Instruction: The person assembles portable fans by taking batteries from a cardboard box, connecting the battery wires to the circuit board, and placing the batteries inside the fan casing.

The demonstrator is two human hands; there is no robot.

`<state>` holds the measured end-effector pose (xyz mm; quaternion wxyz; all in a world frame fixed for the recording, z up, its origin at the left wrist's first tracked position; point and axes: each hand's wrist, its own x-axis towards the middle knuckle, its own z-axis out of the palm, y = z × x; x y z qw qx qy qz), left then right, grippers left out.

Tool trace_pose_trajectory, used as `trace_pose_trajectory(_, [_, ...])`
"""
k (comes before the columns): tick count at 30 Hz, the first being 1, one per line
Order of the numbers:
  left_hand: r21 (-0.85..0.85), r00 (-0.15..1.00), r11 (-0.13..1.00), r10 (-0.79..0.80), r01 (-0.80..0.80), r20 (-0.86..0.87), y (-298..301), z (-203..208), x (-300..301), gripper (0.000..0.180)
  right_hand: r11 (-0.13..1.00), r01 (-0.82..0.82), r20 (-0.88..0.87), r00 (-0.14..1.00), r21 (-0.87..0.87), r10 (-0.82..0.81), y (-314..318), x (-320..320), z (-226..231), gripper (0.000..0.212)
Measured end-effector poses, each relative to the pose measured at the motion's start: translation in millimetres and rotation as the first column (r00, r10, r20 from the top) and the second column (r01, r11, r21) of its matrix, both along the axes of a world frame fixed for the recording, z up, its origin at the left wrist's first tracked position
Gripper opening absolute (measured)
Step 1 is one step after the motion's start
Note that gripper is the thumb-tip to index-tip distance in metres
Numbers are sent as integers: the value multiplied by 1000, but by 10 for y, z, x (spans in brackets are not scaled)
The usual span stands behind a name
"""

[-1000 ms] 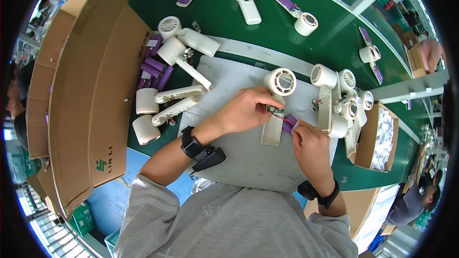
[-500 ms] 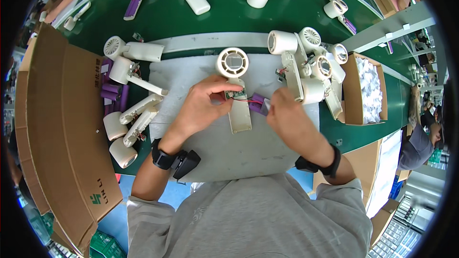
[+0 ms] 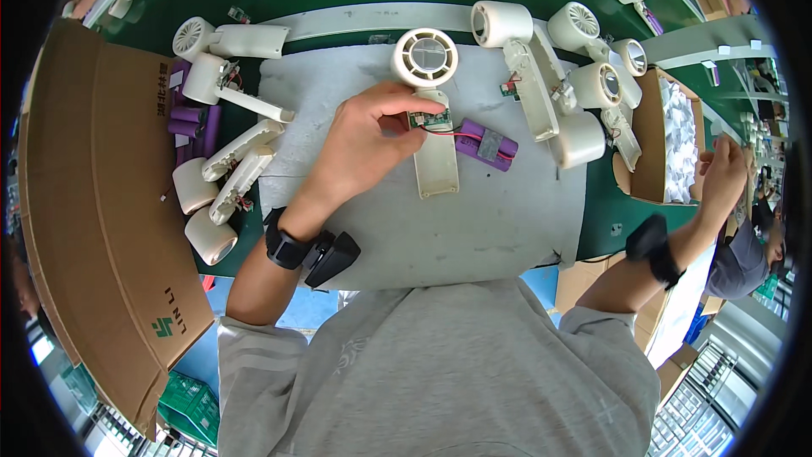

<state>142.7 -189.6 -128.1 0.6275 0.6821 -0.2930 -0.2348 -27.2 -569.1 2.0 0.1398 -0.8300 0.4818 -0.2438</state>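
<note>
In the middle of the grey mat lies an open white handheld fan point(image 3: 436, 169), its round head pointing away from me. My left hand point(image 3: 364, 131) pinches a small green circuit board point(image 3: 431, 119) over the fan's handle. Red and black wires run from the board to a purple battery pack point(image 3: 486, 145), which rests on the mat just right of the handle. A grey pad sits on the battery's top. Far to the right, my right hand point(image 3: 723, 173) is raised beside the carton of white pieces, its fingers curled together. Anything between those fingers is too small to make out.
More opened white fans point(image 3: 558, 89) crowd the mat's right edge; others point(image 3: 228, 161) lie on the left beside purple batteries point(image 3: 193, 123). A small carton point(image 3: 647, 135) holds crumpled white pieces. A tall cardboard box point(image 3: 101, 203) borders the left side. Another person point(image 3: 744, 267) is at far right.
My right hand has left the battery and swung far right to beside the carton. The battery now lies free on the mat with its grey pad showing. My left hand keeps the board.
</note>
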Motion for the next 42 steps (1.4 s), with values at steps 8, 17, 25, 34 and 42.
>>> trace_pose_trajectory(8, [22,995,998,56,-58,81,13,-42,-49,34,511,-858,47,513,45,857,1573,232,-212,35])
trace_pose_trajectory(17, [29,991,998,49,-53,127,-7,-31,7,33,270,-944,-23,270,191,962,1923,653,-872,63])
trace_pose_trajectory(25, [118,986,993,1,-21,168,40,34,36,35,-119,-605,410,370,788,833,1863,596,-729,69])
trace_pose_trajectory(34, [136,908,991,-42,-17,417,55,24,71,36,-510,-468,673,646,722,360,1893,541,-812,95])
trace_pose_trajectory(42, [142,866,989,-43,-32,497,29,76,33,35,-214,-841,667,212,497,715,1831,579,-989,80])
